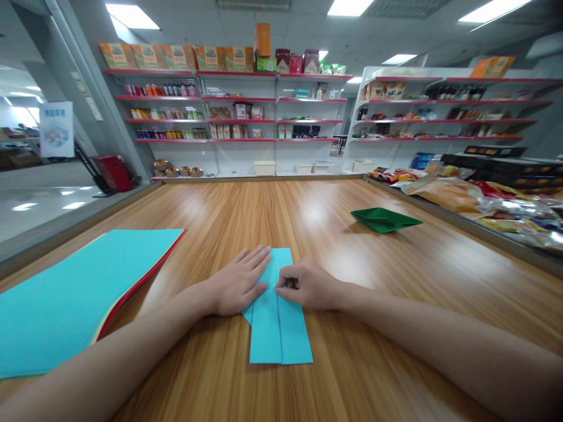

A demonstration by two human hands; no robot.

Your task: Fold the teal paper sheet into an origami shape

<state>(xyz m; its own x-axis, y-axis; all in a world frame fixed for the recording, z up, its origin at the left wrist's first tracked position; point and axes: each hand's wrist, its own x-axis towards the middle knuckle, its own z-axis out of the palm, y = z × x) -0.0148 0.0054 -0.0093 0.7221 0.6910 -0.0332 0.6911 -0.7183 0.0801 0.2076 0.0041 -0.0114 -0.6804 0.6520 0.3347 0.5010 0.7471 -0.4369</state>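
A light-blue sheet of paper (281, 337), folded into a long strip with a seam down its middle, lies on the table in front of me. My left hand (240, 284) rests flat on the strip's left side, fingers stretched out. A small corner of blue paper juts out below that hand. On the right side, my right hand (311, 284) is closed, with thumb and forefinger together at the middle seam, gripping the paper's edge there. Its remaining fingers are curled in. The paper beneath both hands is hidden.
On the left lies a stack of coloured paper (105, 269), blue on top, with cream and red edges below. A green folded paper piece (386, 220) sits at the back right. Packaged snacks (466, 196) border the wooden table (211, 205) on the right. Stocked shelves (240, 139) stand behind.
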